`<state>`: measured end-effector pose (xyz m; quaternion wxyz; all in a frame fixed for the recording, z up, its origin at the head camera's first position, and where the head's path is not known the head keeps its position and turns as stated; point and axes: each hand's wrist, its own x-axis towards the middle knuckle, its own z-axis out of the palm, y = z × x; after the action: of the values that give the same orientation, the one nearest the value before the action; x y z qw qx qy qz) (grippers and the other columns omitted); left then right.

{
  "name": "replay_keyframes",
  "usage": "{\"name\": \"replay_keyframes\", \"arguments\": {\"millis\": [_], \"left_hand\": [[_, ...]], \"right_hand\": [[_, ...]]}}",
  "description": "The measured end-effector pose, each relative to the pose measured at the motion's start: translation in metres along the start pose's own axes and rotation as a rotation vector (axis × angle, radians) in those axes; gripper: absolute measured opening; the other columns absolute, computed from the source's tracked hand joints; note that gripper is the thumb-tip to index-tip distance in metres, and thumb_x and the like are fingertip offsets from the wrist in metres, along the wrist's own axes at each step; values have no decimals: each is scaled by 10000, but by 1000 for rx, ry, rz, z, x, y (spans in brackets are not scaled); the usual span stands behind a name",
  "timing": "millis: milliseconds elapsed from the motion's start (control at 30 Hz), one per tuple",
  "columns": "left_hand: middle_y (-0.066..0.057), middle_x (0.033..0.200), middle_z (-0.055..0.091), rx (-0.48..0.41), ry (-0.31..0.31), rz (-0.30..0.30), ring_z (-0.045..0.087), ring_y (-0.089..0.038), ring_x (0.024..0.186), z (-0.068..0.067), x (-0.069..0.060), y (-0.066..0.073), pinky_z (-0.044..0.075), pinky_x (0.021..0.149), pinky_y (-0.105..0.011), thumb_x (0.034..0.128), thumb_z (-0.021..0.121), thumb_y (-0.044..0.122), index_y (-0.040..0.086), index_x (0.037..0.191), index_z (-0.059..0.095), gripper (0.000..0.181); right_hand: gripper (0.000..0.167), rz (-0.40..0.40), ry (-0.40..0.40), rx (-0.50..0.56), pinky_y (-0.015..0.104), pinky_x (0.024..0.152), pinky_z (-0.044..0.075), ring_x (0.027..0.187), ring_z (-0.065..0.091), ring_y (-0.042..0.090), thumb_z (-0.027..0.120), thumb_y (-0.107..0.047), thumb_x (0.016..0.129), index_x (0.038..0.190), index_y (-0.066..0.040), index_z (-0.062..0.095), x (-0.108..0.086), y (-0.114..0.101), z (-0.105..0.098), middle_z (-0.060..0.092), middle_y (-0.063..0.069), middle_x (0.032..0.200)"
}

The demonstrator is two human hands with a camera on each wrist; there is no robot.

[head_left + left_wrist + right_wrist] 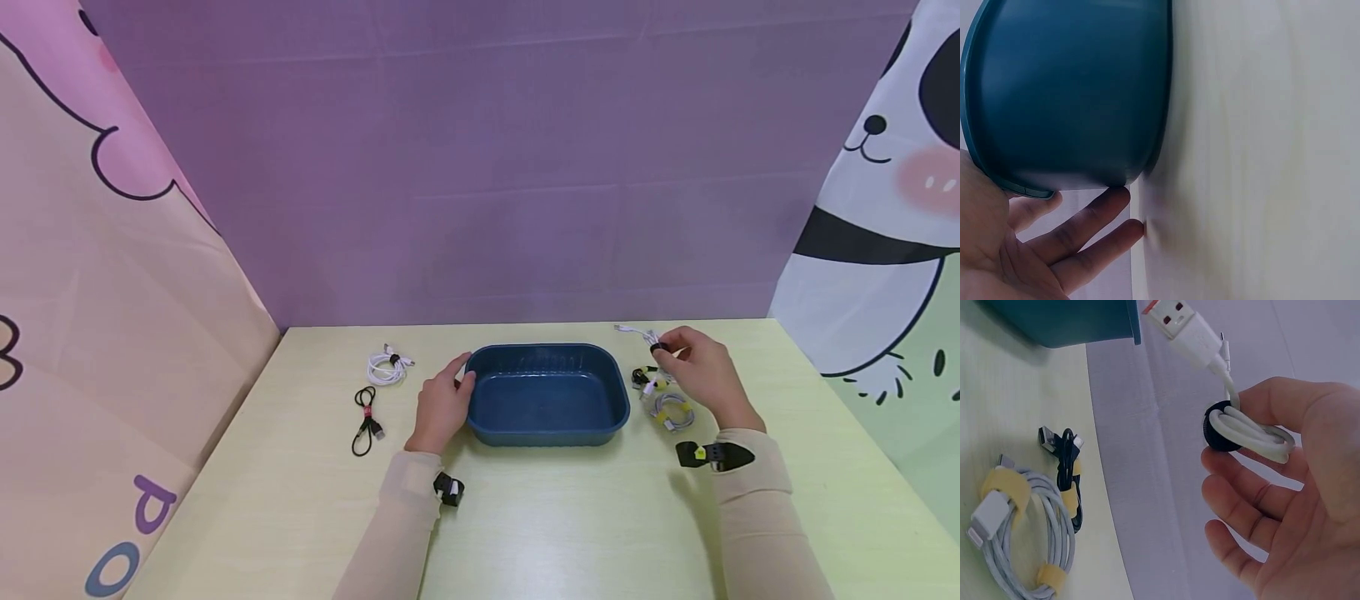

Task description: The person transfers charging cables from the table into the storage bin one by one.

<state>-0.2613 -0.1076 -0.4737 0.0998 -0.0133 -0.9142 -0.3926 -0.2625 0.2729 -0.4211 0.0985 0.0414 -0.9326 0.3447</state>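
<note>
5 bundled cables and 1 blue tray are at the table (555, 533). At far left lie 2 cables: 1 white coil (393, 361) with a black tie and, nearer the person, 1 black cable (367, 412) with a red tie. The left hand (441, 406) rests against the left end of the blue tray (547, 400), its fingers loosely extended. Right of the tray lie 2 more: 1 black cable with yellow wrap (1069, 469) and 1 grey coil (1056, 512) with 2 yellow ties. The right hand (705, 369) pinches 1 white cable (1244, 433) at its black tie, raised above the table.
</note>
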Motion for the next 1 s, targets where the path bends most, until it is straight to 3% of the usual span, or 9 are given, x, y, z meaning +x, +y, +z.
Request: {"name": "replay_keyframes", "arguments": {"millis": [1000], "left_hand": [[-95,822,725,2,-5,-3,568,-169,597,0,1,-2,402,543,-284,1061,542,294,202,1473,571,423]], "right_hand": [[244,-32,72,12,329,709,422,904,564,261,647,-266,990,1104,-51,654,0,-15,8,681,149,975]]}}
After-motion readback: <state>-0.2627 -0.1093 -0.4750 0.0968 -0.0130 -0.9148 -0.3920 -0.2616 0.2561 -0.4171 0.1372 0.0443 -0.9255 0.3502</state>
